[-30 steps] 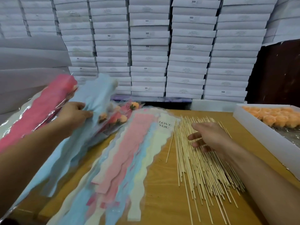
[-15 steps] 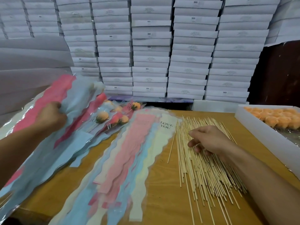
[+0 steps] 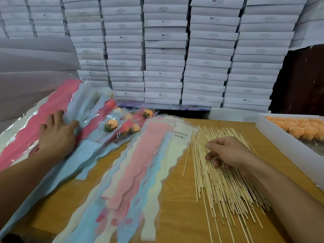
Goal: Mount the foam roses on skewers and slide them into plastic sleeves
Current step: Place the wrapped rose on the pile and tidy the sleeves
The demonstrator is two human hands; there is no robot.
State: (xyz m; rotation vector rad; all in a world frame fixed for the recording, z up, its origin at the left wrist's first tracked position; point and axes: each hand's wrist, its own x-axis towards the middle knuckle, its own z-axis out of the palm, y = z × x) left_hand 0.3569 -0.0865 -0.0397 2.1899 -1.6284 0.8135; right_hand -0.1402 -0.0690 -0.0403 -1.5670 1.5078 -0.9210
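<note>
At the lower right of the head view, the right hand (image 3: 228,153) rests with loosely curled fingers on the skewers (image 3: 226,181), whose long axes run toward the viewer, while the left hand (image 3: 57,135) presses flat on the plastic sleeves (image 3: 52,109) at centre left.

L hand (image 3: 56,137) sits mid-left of the frame, palm down, fingers spread and fairly straight, thumb out to the right; its bare forearm runs down to the lower-left corner. R hand (image 3: 228,152) is right of centre, palm down, fingers curled under w/ tips pointing left, knuckles up; its bare forearm comes in from the lower-right corner
</note>
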